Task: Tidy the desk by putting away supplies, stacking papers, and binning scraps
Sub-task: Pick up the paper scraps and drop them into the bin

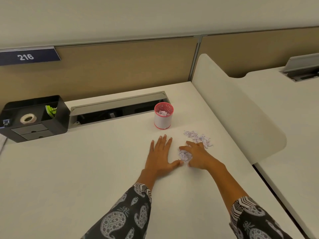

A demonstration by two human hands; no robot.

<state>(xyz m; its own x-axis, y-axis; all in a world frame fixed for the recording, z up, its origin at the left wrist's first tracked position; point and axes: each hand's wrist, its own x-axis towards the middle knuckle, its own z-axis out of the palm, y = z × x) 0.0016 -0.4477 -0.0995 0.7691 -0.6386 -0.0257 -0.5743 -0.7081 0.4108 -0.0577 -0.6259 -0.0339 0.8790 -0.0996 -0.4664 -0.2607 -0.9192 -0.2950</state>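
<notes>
1. The left hand (159, 156) is lying flat on the desk (69, 169), with its fingers straight and close together. It is holding nothing, and its thumb is reaching toward the right hand.
2. The right hand (198, 156) is curling its thumb and fingers round a clump of scraps (184, 155). The clump is resting on the desk between the two hands.
3. Loose scraps (198, 138) are lying scattered on the desk just beyond the right hand.
4. The cup (163, 116), pink at rim and base, is standing upright behind both hands, with scraps showing inside it.
5. The black organiser (59, 118) is sitting at the far left of the desk, holding a tape roll (28, 118).
</notes>
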